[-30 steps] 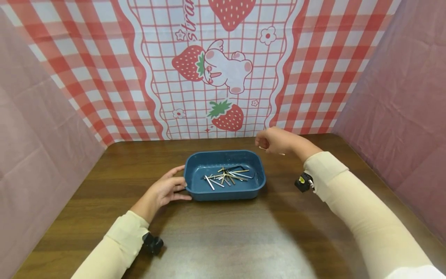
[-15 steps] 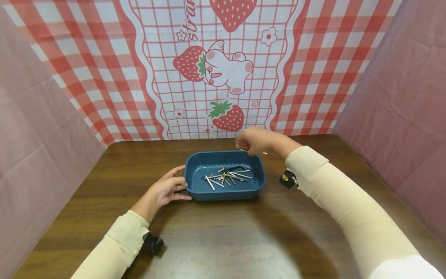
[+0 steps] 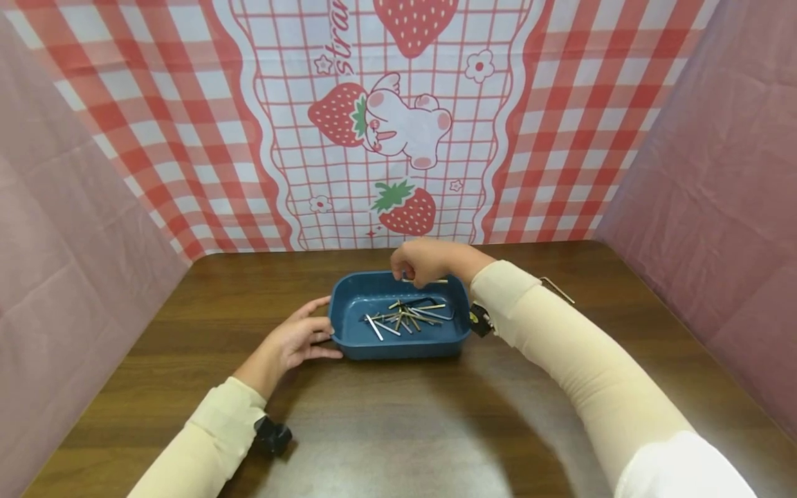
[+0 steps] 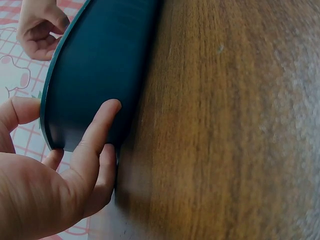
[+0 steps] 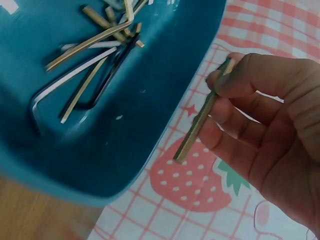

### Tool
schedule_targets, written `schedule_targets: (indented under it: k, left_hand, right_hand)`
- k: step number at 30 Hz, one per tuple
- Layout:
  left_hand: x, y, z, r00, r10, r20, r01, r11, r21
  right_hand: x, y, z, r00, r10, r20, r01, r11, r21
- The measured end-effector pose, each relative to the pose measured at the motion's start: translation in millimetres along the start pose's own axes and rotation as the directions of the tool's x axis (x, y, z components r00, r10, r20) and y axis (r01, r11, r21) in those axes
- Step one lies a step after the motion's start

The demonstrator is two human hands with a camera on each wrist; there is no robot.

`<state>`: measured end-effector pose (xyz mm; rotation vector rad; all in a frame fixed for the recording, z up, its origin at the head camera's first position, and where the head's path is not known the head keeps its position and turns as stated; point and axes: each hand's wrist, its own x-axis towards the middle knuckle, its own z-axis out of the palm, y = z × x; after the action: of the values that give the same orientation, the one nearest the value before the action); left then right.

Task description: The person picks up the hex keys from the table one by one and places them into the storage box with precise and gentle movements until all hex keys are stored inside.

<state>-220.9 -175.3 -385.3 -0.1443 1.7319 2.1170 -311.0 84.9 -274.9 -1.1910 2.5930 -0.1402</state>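
My left hand (image 3: 303, 337) rests against the left end of a blue plastic bin (image 3: 398, 351). In the left wrist view, its spread fingers touch the bin's outer wall and rim. My right hand (image 3: 429, 261) is over the bin's back rim. Between thumb and fingers it pinches a brass-coloured hex key (image 5: 192, 132), whose straight shaft points down and whose upper end is partly hidden by the fingertips. Inside the bin lies a loose pile of several hex keys (image 3: 407, 315), some brass-coloured, some silver, some black, crossing one another.
Another hex key (image 3: 557, 289) lies on the brown wooden table (image 3: 398, 429) at the right, partly behind the right sleeve (image 3: 579, 360). A checked strawberry cloth (image 3: 405, 124) hangs behind the table, with pink cloth (image 3: 716, 194) at both sides.
My right hand has moved left with the hex key, from right of the bin to above its back rim. A hex key on the table now shows behind the sleeve. The left hand stays put.
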Motion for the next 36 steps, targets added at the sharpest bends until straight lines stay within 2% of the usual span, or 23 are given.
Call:
schedule_targets:
  k: [6,13,21,29,36]
  left_hand:
    - [-0.9,0.0,-0.5,1.0,0.009,0.008,-0.009,1.0,-0.005]
    - [0.3,-0.1,-1.9,1.0,0.016,0.019,-0.016,1.0,0.004]
    - [-0.2,-1.1,-1.0,1.0,0.004,0.018,-0.003,1.0,-0.002]
    - [0.4,-1.4,-2.2,1.0,0.002,0.001,-0.002,1.0,-0.005]
    - [1.6,-1.8,-3.3,1.0,0.011,0.019,-0.011,1.0,-0.011]
  right_hand:
    - [17.6,-8.4,3.0,0.997,-0.007,0.074,0.008,1.0,-0.009]
    - [34.8,-9.9,16.0,0.99,-0.009,0.143,0.004,0.999,0.039]
    - [44.6,-7.2,32.5,0.977,0.077,0.199,-0.1,0.989,0.112]
    - [47.0,-3.4,34.4,0.978,0.091,0.19,-0.107,0.991,0.076]
    - [45.7,-1.9,30.6,0.973,0.113,0.2,-0.123,0.992,0.041]
